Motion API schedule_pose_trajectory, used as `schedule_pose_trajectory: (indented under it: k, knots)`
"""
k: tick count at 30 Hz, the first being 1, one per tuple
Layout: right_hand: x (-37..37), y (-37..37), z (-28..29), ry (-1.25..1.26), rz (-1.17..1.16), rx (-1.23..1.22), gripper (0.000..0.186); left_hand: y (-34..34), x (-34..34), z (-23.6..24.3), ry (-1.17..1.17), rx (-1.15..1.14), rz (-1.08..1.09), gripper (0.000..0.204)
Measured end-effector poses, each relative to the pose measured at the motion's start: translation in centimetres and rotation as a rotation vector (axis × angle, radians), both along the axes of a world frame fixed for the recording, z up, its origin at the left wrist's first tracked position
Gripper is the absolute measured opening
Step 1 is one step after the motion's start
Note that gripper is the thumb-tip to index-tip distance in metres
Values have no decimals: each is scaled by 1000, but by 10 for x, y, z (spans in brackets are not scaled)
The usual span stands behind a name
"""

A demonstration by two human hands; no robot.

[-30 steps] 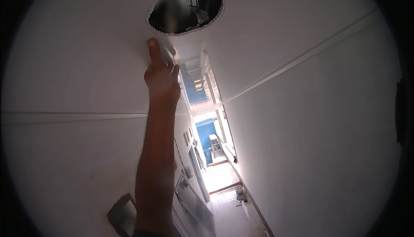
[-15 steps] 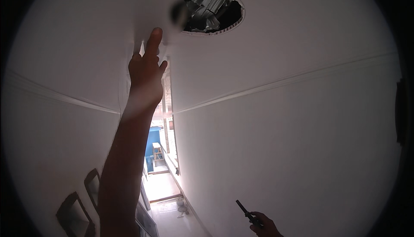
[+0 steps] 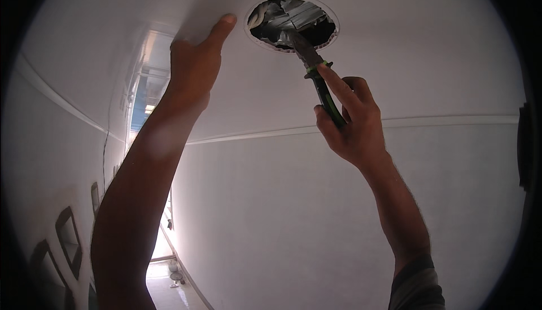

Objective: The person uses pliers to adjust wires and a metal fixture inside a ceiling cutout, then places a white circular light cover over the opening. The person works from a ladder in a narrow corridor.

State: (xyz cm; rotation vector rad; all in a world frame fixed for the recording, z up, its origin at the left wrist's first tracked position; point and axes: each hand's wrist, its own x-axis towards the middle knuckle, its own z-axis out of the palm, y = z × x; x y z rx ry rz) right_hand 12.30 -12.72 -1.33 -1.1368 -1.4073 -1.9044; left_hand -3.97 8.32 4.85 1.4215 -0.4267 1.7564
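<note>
Overhead, a round hole (image 3: 333, 36) with a ragged rim is cut in the pale ceiling. Inside it lie shiny metallic strips (image 3: 305, 15) and a whitish looped cable (image 3: 257, 15) at the left. My right hand (image 3: 355, 115) is closed around pliers (image 3: 307, 56) with black and green handles, its index finger laid along them. The jaws reach the near edge of the opening; whether they grip anything is unclear. My left hand (image 3: 197, 70) is raised to the ceiling left of the hole, thumb stretched toward it. Its other fingers are mostly hidden, and nothing shows in it.
A pale wall (image 3: 293, 214) with a trim strip (image 3: 451, 120) runs along the right. Dark-framed recesses (image 3: 69, 239) line the left wall. Bright floor (image 3: 172, 290) with small items on it shows far below. A dark object (image 3: 524, 146) sits at the right rim.
My right hand has risen from the lower edge, bringing the pliers to the hole. The left hand remains raised, its thumb now pointing toward the opening. The view has shifted.
</note>
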Motion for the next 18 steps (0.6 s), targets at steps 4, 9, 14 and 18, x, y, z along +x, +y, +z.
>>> schedule_pose_trajectory:
  k: [4, 9, 14, 18]
  knots:
    - [-21, 3, 4, -450, 97, 126, 72, -1, 6, 0, -129, -31, 9, 53]
    - [-12, 27, 5, 54, -86, 21, 70, 0, 4, -3, -126, -26, 27, 54]
    - [-39, 29, -4, 120, -23, 45, 69, 2, -9, -5, 39, -110, 119, 54]
    - [-33, 24, -5, -202, 104, 106, 71, 5, -1, -6, 14, -30, 47, 87]
